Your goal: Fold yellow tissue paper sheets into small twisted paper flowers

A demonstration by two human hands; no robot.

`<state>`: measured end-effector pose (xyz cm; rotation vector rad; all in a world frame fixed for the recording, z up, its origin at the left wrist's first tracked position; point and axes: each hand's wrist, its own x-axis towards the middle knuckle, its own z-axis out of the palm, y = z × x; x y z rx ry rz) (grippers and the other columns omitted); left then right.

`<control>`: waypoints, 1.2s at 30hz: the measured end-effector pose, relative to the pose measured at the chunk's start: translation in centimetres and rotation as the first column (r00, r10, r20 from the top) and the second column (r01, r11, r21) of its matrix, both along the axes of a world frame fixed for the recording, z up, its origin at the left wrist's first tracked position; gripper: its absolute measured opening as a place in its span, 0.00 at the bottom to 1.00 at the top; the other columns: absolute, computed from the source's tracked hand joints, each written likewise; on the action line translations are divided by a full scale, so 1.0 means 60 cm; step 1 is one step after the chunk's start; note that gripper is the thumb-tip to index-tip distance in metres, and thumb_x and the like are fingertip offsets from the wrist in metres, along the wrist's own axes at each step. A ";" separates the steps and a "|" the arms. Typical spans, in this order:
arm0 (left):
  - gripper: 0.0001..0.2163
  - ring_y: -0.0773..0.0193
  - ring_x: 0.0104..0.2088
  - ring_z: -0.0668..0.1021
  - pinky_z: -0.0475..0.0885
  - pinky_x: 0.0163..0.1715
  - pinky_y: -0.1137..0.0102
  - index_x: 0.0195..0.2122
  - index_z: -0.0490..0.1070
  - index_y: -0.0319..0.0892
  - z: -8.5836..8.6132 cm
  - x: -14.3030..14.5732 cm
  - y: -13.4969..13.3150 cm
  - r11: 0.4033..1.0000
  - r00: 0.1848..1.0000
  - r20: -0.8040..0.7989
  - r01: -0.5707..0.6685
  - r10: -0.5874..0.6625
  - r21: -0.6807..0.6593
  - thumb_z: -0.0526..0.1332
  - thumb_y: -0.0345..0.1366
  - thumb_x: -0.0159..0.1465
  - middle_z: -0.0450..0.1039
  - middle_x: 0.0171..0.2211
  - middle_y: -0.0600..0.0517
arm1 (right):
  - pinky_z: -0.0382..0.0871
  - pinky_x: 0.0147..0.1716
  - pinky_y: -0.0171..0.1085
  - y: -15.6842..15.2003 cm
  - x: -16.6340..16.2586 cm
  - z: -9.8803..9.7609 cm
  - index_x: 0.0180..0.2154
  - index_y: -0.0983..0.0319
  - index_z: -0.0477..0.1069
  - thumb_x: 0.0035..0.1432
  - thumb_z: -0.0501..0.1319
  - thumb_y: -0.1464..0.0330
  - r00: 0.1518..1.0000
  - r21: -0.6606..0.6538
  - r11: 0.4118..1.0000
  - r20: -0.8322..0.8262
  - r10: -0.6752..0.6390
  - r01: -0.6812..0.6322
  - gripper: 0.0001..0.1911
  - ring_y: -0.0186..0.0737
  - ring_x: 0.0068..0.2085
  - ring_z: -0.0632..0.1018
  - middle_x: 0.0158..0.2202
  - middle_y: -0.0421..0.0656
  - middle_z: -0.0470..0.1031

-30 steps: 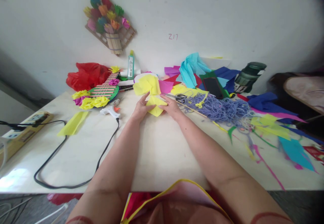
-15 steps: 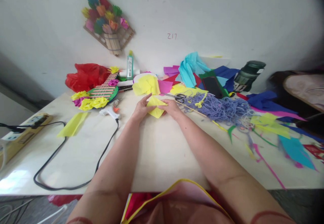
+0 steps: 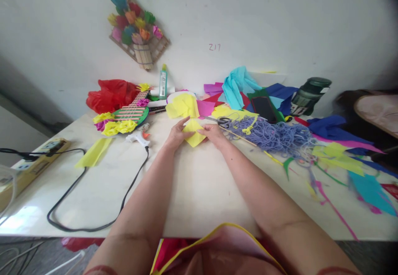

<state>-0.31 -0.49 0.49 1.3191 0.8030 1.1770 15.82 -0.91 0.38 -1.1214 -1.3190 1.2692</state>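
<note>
A small piece of yellow crepe paper [image 3: 193, 137] is held between both hands just above the table. My left hand [image 3: 177, 134] pinches its left side, thumb on top. My right hand [image 3: 214, 135] grips the right side, with thumb and fingertips on the paper. Its lower corner points toward me. Behind the hands lies a larger crumpled yellow crepe sheet [image 3: 183, 105]. A pair of scissors [image 3: 223, 121] rests beyond my right hand. The fingers under the paper are partly hidden.
Left are a white glue gun [image 3: 138, 138] with a looping black cord, a power strip [image 3: 34, 167] and a flower-decorated craft piece [image 3: 129, 115]. On the right lie tangled purple yarn [image 3: 273, 134], a phone [image 3: 263, 108], a dark green bottle [image 3: 311, 96] and paper scraps. A thin stick [image 3: 239, 136] sits near my right hand.
The view has shifted slightly, so everything appears a little further right and lower. Both hands still hold the yellow paper, which looks a bit flatter, its lower corner more pointed.
</note>
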 end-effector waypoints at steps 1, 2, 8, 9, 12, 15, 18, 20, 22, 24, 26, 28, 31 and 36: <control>0.40 0.60 0.34 0.76 0.71 0.37 0.65 0.57 0.55 0.38 0.000 0.000 0.000 1.000 1.000 0.003 -0.010 0.010 -0.001 0.69 0.33 0.42 0.74 0.37 0.45 | 0.65 0.18 0.32 -0.001 -0.001 0.001 0.23 0.64 0.69 0.38 0.64 0.63 1.000 -0.002 1.000 -0.013 0.008 -0.009 0.11 0.34 0.21 0.72 0.19 0.38 0.71; 0.40 0.60 0.34 0.76 0.71 0.37 0.65 0.57 0.56 0.38 -0.001 0.000 0.001 1.000 1.000 0.004 -0.015 0.015 -0.004 0.69 0.33 0.42 0.74 0.37 0.45 | 0.65 0.18 0.32 -0.001 -0.001 0.001 0.23 0.64 0.69 0.38 0.64 0.63 0.999 -0.007 1.000 -0.026 0.024 -0.024 0.11 0.34 0.22 0.72 0.20 0.38 0.72; 0.39 0.60 0.33 0.77 0.71 0.38 0.63 0.57 0.56 0.40 0.002 0.002 -0.003 1.000 0.999 -0.024 0.020 -0.021 -0.014 0.69 0.33 0.42 0.73 0.38 0.45 | 0.69 0.27 0.35 0.000 0.004 -0.002 0.27 0.64 0.70 0.37 0.65 0.64 0.986 -0.004 0.992 -0.111 0.123 -0.124 0.13 0.35 0.25 0.74 0.23 0.39 0.73; 0.39 0.60 0.33 0.77 0.71 0.38 0.63 0.57 0.56 0.40 0.002 0.002 -0.003 1.000 0.999 -0.035 0.025 -0.025 -0.014 0.69 0.33 0.42 0.73 0.38 0.45 | 0.68 0.28 0.35 0.000 0.003 -0.002 0.27 0.64 0.70 0.37 0.66 0.65 0.986 0.001 0.992 -0.113 0.122 -0.123 0.12 0.35 0.25 0.74 0.23 0.38 0.73; 0.40 0.60 0.33 0.77 0.71 0.38 0.63 0.57 0.56 0.39 0.000 0.002 -0.001 0.999 0.998 -0.052 0.024 -0.025 -0.023 0.69 0.33 0.42 0.74 0.37 0.46 | 0.67 0.26 0.34 0.001 0.000 -0.005 0.24 0.64 0.70 0.36 0.66 0.65 0.991 0.006 0.996 -0.102 0.091 -0.091 0.11 0.34 0.24 0.73 0.21 0.38 0.72; 0.40 0.59 0.33 0.77 0.71 0.38 0.62 0.57 0.57 0.39 -0.004 0.000 0.003 0.999 0.998 -0.062 0.011 -0.013 -0.034 0.69 0.34 0.42 0.74 0.36 0.46 | 0.66 0.24 0.33 0.001 -0.003 -0.006 0.23 0.64 0.69 0.37 0.65 0.66 0.994 0.018 0.998 -0.092 0.055 -0.054 0.10 0.33 0.22 0.72 0.20 0.37 0.71; 0.40 0.59 0.33 0.77 0.71 0.38 0.62 0.56 0.57 0.39 -0.008 -0.001 0.006 0.999 0.997 -0.077 -0.006 0.003 -0.037 0.70 0.35 0.41 0.74 0.36 0.46 | 0.65 0.23 0.32 0.002 -0.003 -0.007 0.24 0.64 0.69 0.37 0.64 0.65 0.995 0.030 0.999 -0.086 0.041 -0.038 0.10 0.33 0.22 0.71 0.19 0.37 0.71; 0.40 0.58 0.34 0.77 0.71 0.38 0.62 0.56 0.57 0.39 -0.008 -0.001 0.006 0.999 0.997 -0.081 -0.007 0.003 -0.039 0.70 0.35 0.41 0.74 0.37 0.45 | 0.65 0.23 0.32 0.002 -0.001 -0.006 0.25 0.64 0.69 0.38 0.64 0.65 0.996 0.037 0.998 -0.076 0.048 -0.045 0.10 0.33 0.22 0.71 0.20 0.37 0.71; 0.40 0.58 0.34 0.77 0.71 0.39 0.62 0.56 0.57 0.39 -0.006 0.000 0.005 0.999 0.996 -0.085 0.001 -0.005 -0.040 0.69 0.35 0.41 0.74 0.38 0.45 | 0.65 0.24 0.33 0.001 0.000 -0.006 0.26 0.64 0.70 0.38 0.64 0.64 0.996 0.047 0.997 -0.061 0.070 -0.067 0.11 0.34 0.23 0.72 0.21 0.38 0.72; 0.40 0.58 0.35 0.77 0.70 0.39 0.62 0.56 0.57 0.39 -0.004 0.002 0.004 0.999 0.996 -0.093 0.011 -0.014 -0.036 0.69 0.34 0.41 0.74 0.39 0.44 | 0.66 0.25 0.33 0.001 0.001 -0.006 0.28 0.65 0.71 0.39 0.64 0.64 0.996 0.053 0.995 -0.038 0.083 -0.081 0.13 0.34 0.24 0.72 0.22 0.39 0.73; 0.40 0.58 0.35 0.76 0.70 0.40 0.62 0.56 0.57 0.38 -0.002 0.003 0.002 1.000 0.994 -0.106 0.012 -0.015 -0.025 0.69 0.34 0.41 0.73 0.39 0.44 | 0.66 0.25 0.33 0.000 0.000 -0.005 0.27 0.66 0.72 0.38 0.64 0.64 0.997 0.050 0.996 -0.017 0.069 -0.069 0.12 0.35 0.24 0.72 0.22 0.39 0.72; 0.40 0.60 0.34 0.76 0.70 0.39 0.64 0.56 0.57 0.38 0.000 0.003 0.000 1.000 0.993 -0.115 0.011 -0.013 -0.020 0.69 0.34 0.41 0.73 0.39 0.45 | 0.66 0.24 0.33 0.000 -0.001 -0.005 0.26 0.66 0.71 0.38 0.64 0.65 0.999 0.048 0.998 0.003 0.035 -0.035 0.12 0.35 0.23 0.72 0.21 0.39 0.72; 0.39 0.63 0.31 0.76 0.71 0.35 0.67 0.56 0.57 0.39 0.000 0.001 -0.001 1.000 0.994 -0.111 0.002 -0.004 -0.018 0.69 0.35 0.42 0.74 0.35 0.48 | 0.66 0.24 0.33 0.001 -0.002 -0.005 0.25 0.66 0.71 0.38 0.63 0.64 0.999 0.063 0.998 0.032 -0.007 0.005 0.11 0.35 0.24 0.72 0.20 0.39 0.71; 0.32 0.72 0.19 0.70 0.65 0.22 0.76 0.53 0.62 0.38 -0.002 -0.003 0.001 0.998 0.993 -0.105 -0.057 0.057 0.006 0.67 0.36 0.45 0.67 0.19 0.58 | 0.66 0.25 0.33 0.004 -0.001 -0.008 0.27 0.65 0.71 0.39 0.63 0.63 0.998 0.084 0.996 0.051 -0.047 0.043 0.12 0.35 0.25 0.72 0.22 0.39 0.71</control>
